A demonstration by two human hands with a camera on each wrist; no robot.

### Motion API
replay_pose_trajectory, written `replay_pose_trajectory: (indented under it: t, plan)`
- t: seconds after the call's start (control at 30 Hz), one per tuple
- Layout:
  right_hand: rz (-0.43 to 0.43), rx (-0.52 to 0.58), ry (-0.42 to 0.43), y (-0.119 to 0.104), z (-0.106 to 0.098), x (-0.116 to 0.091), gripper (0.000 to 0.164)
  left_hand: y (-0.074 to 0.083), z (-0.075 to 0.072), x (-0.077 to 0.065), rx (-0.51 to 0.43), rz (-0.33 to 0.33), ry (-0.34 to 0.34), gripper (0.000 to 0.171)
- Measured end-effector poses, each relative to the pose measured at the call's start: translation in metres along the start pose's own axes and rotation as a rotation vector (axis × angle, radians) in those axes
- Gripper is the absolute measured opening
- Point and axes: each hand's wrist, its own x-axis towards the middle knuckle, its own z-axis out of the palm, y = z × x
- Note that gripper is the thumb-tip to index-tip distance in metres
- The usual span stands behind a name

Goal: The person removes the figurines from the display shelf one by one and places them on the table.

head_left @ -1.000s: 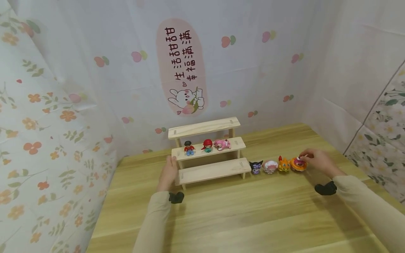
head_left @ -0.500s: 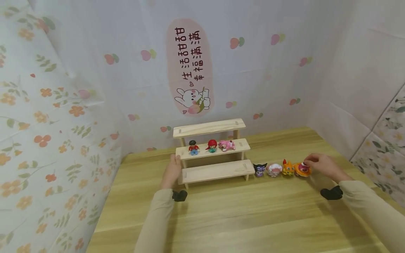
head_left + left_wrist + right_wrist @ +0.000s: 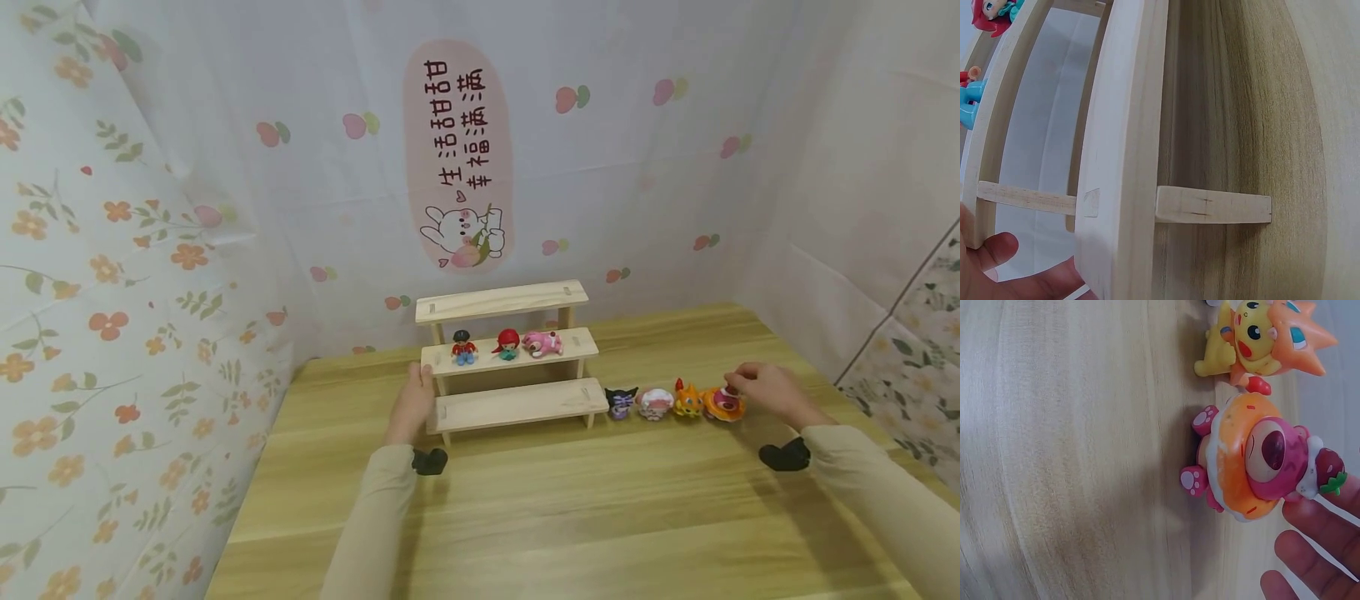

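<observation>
A three-tier wooden display shelf (image 3: 517, 407) stands on the table. My left hand (image 3: 412, 406) grips the left end of its middle board, with the thumb and fingers around the board's end in the left wrist view. To the right of the shelf, my right hand (image 3: 772, 393) pinches the strawberry-topped head of a pink bear figurine (image 3: 1275, 459) wearing an orange doughnut ring. The right thumb is hidden in the right wrist view, where the other fingers spread out behind the bear. Beside the bear is a yellow figurine with an orange hood (image 3: 1300, 340).
A boy figurine (image 3: 463, 348), a red-haired figurine (image 3: 507, 345) and a pink figurine lying down (image 3: 542, 343) occupy the middle board. A black-and-purple figurine (image 3: 621, 404) and a white-and-pink one (image 3: 655, 404) continue the row on the table (image 3: 525, 508). Patterned cloth hangs behind.
The head view has shifted, so the scene sits further right in the picture. Both hands keep their places, the left at the shelf end, the right at the bear figurine.
</observation>
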Motion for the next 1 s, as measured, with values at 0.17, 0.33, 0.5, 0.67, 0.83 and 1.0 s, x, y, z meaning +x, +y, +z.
replay_pose_trajectory:
  t: [0.17,0.33,0.5,0.67,0.83,1.0]
  plan:
    - [0.003,0.0,0.005,-0.003,-0.002,0.002,0.041,0.0,-0.001,0.0,0.002,-0.005,-0.005,0.037]
    - [0.015,-0.013,-0.008,-0.011,-0.003,0.007,0.047,0.0,-0.002,0.0,0.006,-0.01,-0.007,0.038]
    - [0.019,0.027,-0.036,-0.022,-0.004,0.014,0.051,-0.001,-0.001,0.001,-0.008,-0.017,-0.003,0.037]
    - [-0.005,0.048,-0.016,-0.035,-0.001,0.022,0.048,-0.002,0.0,0.002,-0.005,-0.013,0.0,0.038]
    - [-0.015,0.049,-0.002,-0.053,0.002,0.029,0.052,-0.003,0.0,0.0,-0.009,-0.009,-0.002,0.039]
    - [-0.067,0.043,0.047,-0.073,0.006,0.037,0.048,-0.002,-0.001,0.001,-0.008,-0.013,-0.012,0.038]
